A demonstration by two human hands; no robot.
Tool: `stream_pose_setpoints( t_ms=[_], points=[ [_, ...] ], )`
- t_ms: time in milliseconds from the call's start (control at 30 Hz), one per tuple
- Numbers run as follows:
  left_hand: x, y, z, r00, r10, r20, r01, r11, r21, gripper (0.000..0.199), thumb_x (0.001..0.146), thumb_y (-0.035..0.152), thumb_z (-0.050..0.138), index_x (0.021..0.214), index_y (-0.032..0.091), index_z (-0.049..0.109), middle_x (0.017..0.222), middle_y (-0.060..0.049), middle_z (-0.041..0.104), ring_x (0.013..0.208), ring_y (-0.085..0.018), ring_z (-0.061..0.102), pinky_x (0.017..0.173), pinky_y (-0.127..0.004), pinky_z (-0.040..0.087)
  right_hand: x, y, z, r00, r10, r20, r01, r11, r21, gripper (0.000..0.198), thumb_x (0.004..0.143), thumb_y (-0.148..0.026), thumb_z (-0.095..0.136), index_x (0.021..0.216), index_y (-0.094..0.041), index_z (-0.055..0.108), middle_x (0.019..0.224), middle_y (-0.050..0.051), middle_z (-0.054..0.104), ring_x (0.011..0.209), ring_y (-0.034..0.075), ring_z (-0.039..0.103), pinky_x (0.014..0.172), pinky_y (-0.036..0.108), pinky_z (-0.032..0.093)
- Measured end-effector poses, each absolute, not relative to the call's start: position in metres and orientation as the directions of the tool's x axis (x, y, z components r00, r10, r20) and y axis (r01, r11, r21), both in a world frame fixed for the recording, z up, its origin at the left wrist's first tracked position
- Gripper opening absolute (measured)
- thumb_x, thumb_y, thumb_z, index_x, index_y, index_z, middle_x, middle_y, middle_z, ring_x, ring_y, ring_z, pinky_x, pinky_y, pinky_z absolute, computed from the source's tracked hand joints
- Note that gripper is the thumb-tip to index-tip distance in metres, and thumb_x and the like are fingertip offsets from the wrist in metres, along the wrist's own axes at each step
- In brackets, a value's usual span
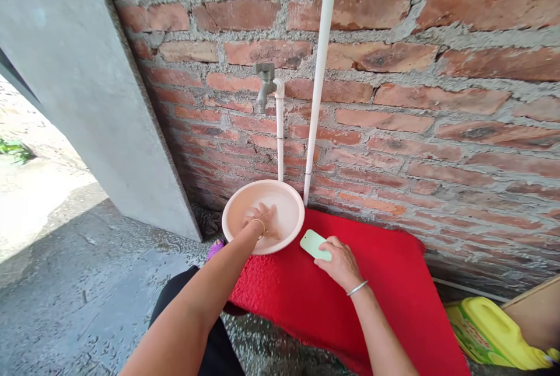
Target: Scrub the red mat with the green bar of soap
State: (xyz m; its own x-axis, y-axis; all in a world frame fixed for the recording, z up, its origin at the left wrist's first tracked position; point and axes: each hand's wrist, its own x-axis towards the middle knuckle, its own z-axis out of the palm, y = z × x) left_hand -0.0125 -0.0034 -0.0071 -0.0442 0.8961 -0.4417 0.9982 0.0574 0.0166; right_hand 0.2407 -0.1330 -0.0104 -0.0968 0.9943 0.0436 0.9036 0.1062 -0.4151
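My left hand (261,221) reaches down into a pale pink basin (294,242), its fingers spread in what looks like water. On that wrist sits a thin gold-coloured bangle. To the right of the basin, my right hand (340,262) grips a pale green, flat, rounded-rectangular piece (312,243) with a small hole near one corner; its underside is hidden. A silver bangle (357,288) circles the right wrist. Both the basin and the pale green piece are over a red cloth (385,282); the cloth is wet near the basin.
A metal tap (265,87) on a white pipe stands above the basin, before a brick wall (394,96). Another white pipe (321,55) rises beside it. A grey slab (96,84) leans at left over wet concrete floor (114,282). A yellow jug (492,329) lies at lower right.
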Motion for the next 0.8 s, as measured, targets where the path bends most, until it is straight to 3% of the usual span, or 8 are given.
stream_pose_setpoints(
  t_ms=[133, 233, 333, 467, 567, 667, 800],
  points=[
    [-0.013, -0.005, -0.005, -0.034, 0.902, -0.431, 0.996, 0.066, 0.060, 0.110, 0.062, 0.068, 0.072, 0.156, 0.042, 0.021, 0.168, -0.006, 0.009, 0.142, -0.059, 0.009, 0.086, -0.076, 0.044, 0.269, -0.130, -0.010, 0.052, 0.998, 0.021, 0.921, -0.039, -0.387, 0.024, 0.078, -0.039, 0.065, 0.098, -0.026, 0.070, 0.103, 0.002, 0.062, 0.088, 0.021, 0.064, 0.081, 0.034, 0.044],
    [-0.012, -0.006, -0.001, -0.042, 0.906, -0.422, 0.995, 0.074, 0.060, 0.110, 0.062, 0.071, 0.071, 0.156, 0.042, 0.023, 0.168, -0.005, 0.010, 0.142, -0.059, 0.010, 0.087, -0.075, 0.044, 0.295, -0.137, -0.008, 0.233, 0.972, -0.039, 0.904, -0.231, -0.360, 0.031, 0.081, -0.048, 0.059, 0.102, -0.028, 0.070, 0.103, 0.003, 0.062, 0.082, 0.020, 0.065, 0.076, 0.033, 0.046],
    [-0.011, -0.007, 0.001, -0.057, 0.902, -0.428, 0.995, 0.087, 0.050, 0.112, 0.060, 0.074, 0.070, 0.156, 0.043, 0.022, 0.168, -0.005, 0.009, 0.143, -0.057, 0.011, 0.089, -0.075, 0.044, 0.322, -0.150, -0.006, 0.442, 0.890, -0.109, 0.838, -0.454, -0.303, 0.044, 0.083, -0.060, 0.051, 0.110, -0.031, 0.069, 0.108, 0.005, 0.062, 0.081, 0.023, 0.066, 0.074, 0.036, 0.048],
    [-0.010, -0.009, 0.005, -0.057, 0.889, -0.455, 0.997, 0.073, 0.017, 0.123, 0.054, 0.069, 0.076, 0.157, 0.044, 0.013, 0.168, -0.006, 0.004, 0.145, -0.056, 0.007, 0.089, -0.075, 0.045, 0.364, -0.173, -0.006, 0.609, 0.782, -0.132, 0.732, -0.619, -0.285, 0.058, 0.083, -0.070, 0.041, 0.116, -0.029, 0.067, 0.110, 0.011, 0.065, 0.088, 0.029, 0.067, 0.076, 0.041, 0.051],
    [-0.009, -0.010, 0.008, -0.053, 0.878, -0.475, 0.999, 0.047, -0.025, 0.132, 0.052, 0.064, 0.081, 0.158, 0.043, 0.005, 0.168, -0.007, 0.001, 0.145, -0.055, 0.006, 0.087, -0.075, 0.045, 0.395, -0.190, -0.005, 0.687, 0.710, -0.153, 0.651, -0.696, -0.303, 0.066, 0.081, -0.075, 0.039, 0.116, -0.027, 0.066, 0.114, 0.016, 0.065, 0.092, 0.032, 0.067, 0.078, 0.044, 0.051],
    [-0.009, -0.010, 0.007, -0.052, 0.882, -0.468, 0.998, 0.056, -0.006, 0.128, 0.053, 0.064, 0.080, 0.158, 0.042, 0.009, 0.168, -0.007, 0.002, 0.144, -0.056, 0.007, 0.089, -0.074, 0.045, 0.410, -0.199, -0.002, 0.730, 0.660, -0.176, 0.597, -0.742, -0.307, 0.072, 0.078, -0.078, 0.038, 0.118, -0.025, 0.065, 0.115, 0.019, 0.065, 0.093, 0.035, 0.067, 0.077, 0.044, 0.051],
    [-0.010, -0.007, 0.000, -0.054, 0.893, -0.446, 0.997, 0.073, 0.026, 0.119, 0.057, 0.067, 0.076, 0.157, 0.044, 0.015, 0.168, -0.005, 0.005, 0.144, -0.057, 0.009, 0.089, -0.074, 0.044, 0.386, -0.188, -0.002, 0.658, 0.737, -0.152, 0.655, -0.661, -0.366, 0.066, 0.077, -0.075, 0.044, 0.116, -0.027, 0.065, 0.112, 0.013, 0.065, 0.091, 0.030, 0.066, 0.075, 0.039, 0.050]
  ],
)
